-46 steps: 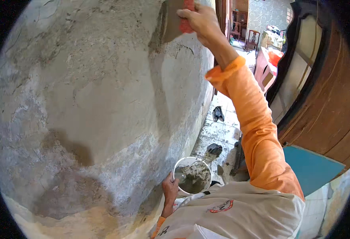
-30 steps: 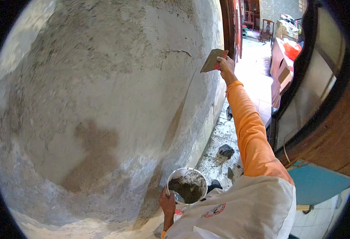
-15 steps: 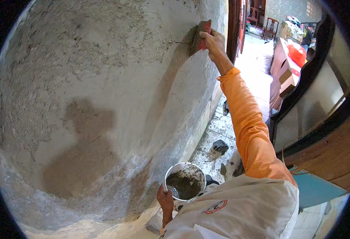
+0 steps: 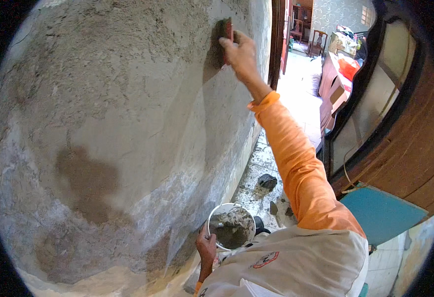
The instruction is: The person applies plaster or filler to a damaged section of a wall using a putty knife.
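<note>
My right hand [image 4: 240,53] is closed round a flat reddish scraper [image 4: 228,39], a plastering blade seen nearly edge-on against the rough grey wall [image 4: 142,109]. The arm in an orange sleeve reaches up and forward to it. Low down by the wall's foot, my left hand [image 4: 207,247] grips the rim of a white bucket [image 4: 210,222]. Wet grey mortar [image 4: 231,235] lies inside the bucket and is smeared up its inner wall. The wall's upper part is coarse, while the area below the scraper looks smoother.
On the mortar-spattered tiled floor [image 4: 249,190] lies a dark lump [image 4: 267,181] beyond the bucket. A dark-framed glass cabinet [image 4: 370,119] and a blue panel [image 4: 382,210] stand at the right. Past the doorway are a chair [image 4: 318,42] and a red bag [image 4: 348,67].
My right hand has moved the scraper left across the wall, and the blade has turned more edge-on. The left hand stays on the bucket. The view has shifted slightly.
</note>
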The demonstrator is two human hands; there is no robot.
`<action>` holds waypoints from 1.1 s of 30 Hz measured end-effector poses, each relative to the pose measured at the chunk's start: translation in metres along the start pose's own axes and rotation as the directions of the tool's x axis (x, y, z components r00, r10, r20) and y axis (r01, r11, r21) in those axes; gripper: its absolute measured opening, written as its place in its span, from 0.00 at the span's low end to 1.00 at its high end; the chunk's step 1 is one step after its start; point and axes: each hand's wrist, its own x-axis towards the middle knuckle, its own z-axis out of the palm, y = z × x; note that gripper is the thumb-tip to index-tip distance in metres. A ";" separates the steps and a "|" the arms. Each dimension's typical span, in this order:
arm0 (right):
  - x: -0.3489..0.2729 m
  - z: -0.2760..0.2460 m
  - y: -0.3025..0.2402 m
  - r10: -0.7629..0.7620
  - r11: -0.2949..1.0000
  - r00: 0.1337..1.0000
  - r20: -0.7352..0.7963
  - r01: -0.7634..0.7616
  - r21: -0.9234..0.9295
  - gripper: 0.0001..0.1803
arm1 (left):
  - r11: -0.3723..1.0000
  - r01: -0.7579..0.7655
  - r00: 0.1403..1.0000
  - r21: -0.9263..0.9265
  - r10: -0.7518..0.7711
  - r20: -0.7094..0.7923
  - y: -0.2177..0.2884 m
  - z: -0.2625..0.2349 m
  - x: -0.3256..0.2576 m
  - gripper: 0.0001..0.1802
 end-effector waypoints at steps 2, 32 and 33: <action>-0.027 0.011 -0.017 -0.267 0.932 0.959 -0.096 0.231 -0.278 0.17 | 0.993 0.083 0.996 -0.078 -0.080 0.034 -0.004 -0.004 -0.005 0.31; 0.115 -0.043 0.201 -0.368 0.930 0.925 -0.093 0.367 -0.027 0.22 | 0.984 0.159 0.959 -0.084 -0.174 -0.225 0.053 0.107 0.036 0.34; 0.108 -0.033 0.206 -0.391 0.918 0.916 -0.094 0.381 -0.106 0.25 | 0.981 0.186 0.947 -0.061 -0.196 -0.256 0.057 0.110 0.042 0.34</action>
